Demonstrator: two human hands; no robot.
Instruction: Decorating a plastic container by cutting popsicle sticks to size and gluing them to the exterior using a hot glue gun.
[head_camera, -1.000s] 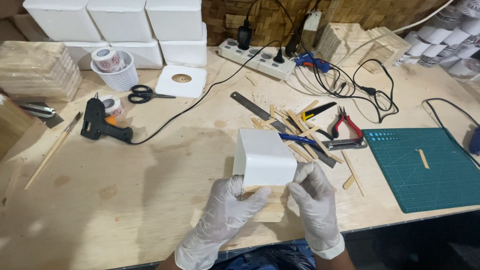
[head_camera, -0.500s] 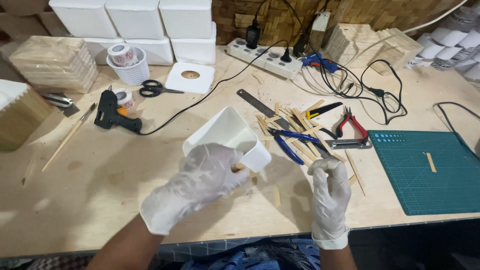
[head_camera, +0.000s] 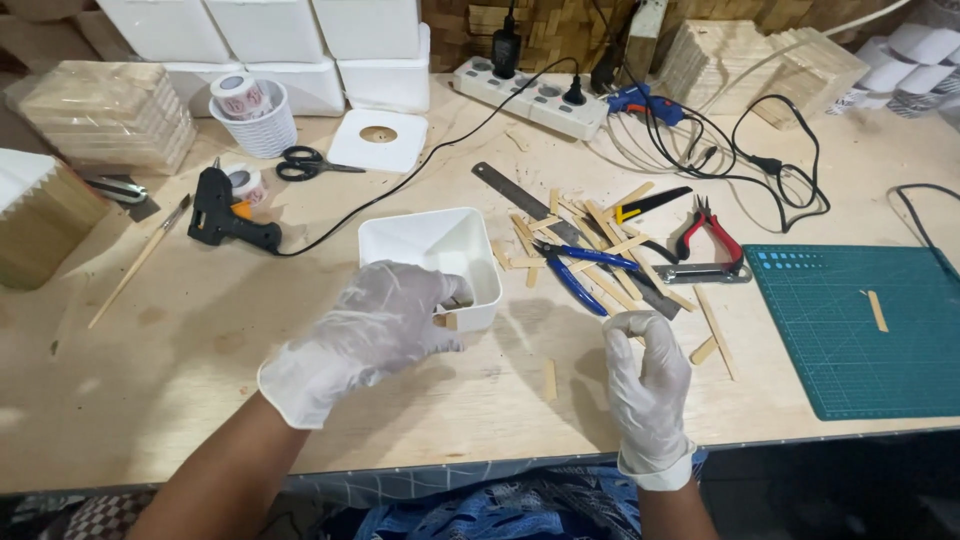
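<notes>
Since a moment ago the white square box (head_camera: 432, 260) has been turned mouth-up and now sits on the desk (head_camera: 180, 370) at centre frame. The gloved left hand (head_camera: 375, 325) grips its near rim, fingers curled over the edge. The gloved right hand (head_camera: 648, 375) has let go and hovers apart at lower right, loosely curled and empty, near scattered wooden sticks (head_camera: 600, 245) and blue pliers (head_camera: 570, 270).

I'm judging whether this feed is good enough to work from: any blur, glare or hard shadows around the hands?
Head view: light is even with no glare; the left hand on the white square box looks slightly soft, the right hand sharper; soft shadows fall beside the hands on the table; its far edges bow a little from wide-lens distortion.
</notes>
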